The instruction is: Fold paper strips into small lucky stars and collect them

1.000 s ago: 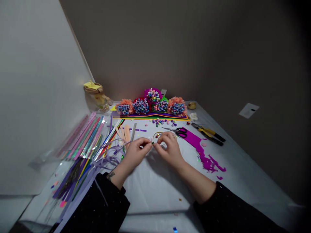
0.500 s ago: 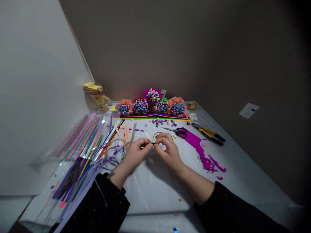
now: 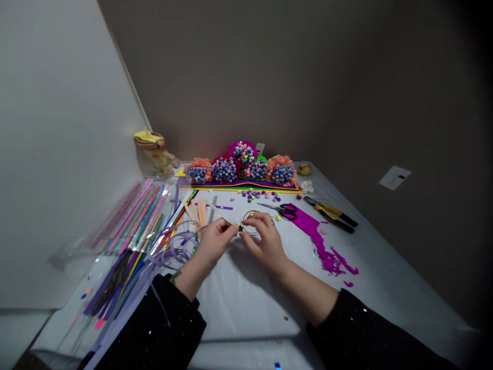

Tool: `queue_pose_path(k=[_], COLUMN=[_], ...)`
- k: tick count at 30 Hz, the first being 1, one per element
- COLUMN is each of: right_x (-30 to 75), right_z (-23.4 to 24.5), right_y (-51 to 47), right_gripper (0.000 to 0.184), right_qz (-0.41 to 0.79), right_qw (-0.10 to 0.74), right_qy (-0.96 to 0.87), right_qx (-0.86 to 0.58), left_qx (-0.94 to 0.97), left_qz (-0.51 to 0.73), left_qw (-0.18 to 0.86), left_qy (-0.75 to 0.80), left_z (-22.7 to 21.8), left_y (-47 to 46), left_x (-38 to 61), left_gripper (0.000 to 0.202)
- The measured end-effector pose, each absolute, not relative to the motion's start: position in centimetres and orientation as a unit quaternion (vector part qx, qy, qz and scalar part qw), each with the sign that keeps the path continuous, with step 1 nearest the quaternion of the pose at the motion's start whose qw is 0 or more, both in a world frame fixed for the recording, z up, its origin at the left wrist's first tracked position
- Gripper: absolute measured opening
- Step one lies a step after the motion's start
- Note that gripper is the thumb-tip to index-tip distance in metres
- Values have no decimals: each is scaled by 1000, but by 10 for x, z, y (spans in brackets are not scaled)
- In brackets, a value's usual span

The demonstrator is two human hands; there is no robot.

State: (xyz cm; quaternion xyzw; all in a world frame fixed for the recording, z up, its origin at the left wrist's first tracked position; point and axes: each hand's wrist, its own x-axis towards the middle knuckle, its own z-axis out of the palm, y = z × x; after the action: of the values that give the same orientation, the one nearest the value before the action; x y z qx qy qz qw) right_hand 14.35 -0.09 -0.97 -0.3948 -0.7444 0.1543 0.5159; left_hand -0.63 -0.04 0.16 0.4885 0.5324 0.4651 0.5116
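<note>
Both my hands meet over the middle of the white table [image 3: 246, 303]. My left hand [image 3: 213, 241] is closed in a pinch on a tiny dark green piece of paper [image 3: 241, 228] at its fingertips. My right hand [image 3: 265, 240] is curled, its fingertips pinching beside the same small piece, directly opposite the left fingers. Just behind the fingers lies a small clear ring-shaped dish [image 3: 250, 216] with coloured bits in it. Loose purple paper strips [image 3: 175, 249] curl next to my left wrist.
Long coloured paper strips in clear sleeves [image 3: 134, 221] lie at the left. Pink-handled scissors [image 3: 283, 209], yellow pliers [image 3: 331, 211] and torn magenta paper [image 3: 321, 246] sit at the right. Paper flower clusters [image 3: 241, 167] line the back wall, beside a yellow figure [image 3: 152, 146].
My hands have shifted a little up and away; the fingertips stay pinched together on the tiny piece, with my right fingers turned slightly over it.
</note>
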Motion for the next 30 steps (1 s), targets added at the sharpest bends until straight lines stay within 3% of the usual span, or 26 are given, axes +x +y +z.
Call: queue_pose_path(k=[10, 19, 25, 30], right_x=[145, 144, 143, 142], right_z=[-13, -11, -6, -7], right_y=[1, 1, 1, 6], right_gripper=[7, 8, 3, 13], right_qz=[52, 73, 255, 387], right_qw=[489, 477, 488, 470], right_qy=[-776, -777, -719, -659], right_qx=[-395, -404, -425, -441], left_qx=[453, 445, 472, 508], left_qz=[466, 469, 480, 462], left_qw=[545, 549, 505, 492], left_qy=[530, 529, 540, 536], left_z=[0, -2, -1, -3], left_y=[-2, -1, 1, 0], left_x=[-4, -5, -6, -7], left_gripper=[31, 28, 30, 30])
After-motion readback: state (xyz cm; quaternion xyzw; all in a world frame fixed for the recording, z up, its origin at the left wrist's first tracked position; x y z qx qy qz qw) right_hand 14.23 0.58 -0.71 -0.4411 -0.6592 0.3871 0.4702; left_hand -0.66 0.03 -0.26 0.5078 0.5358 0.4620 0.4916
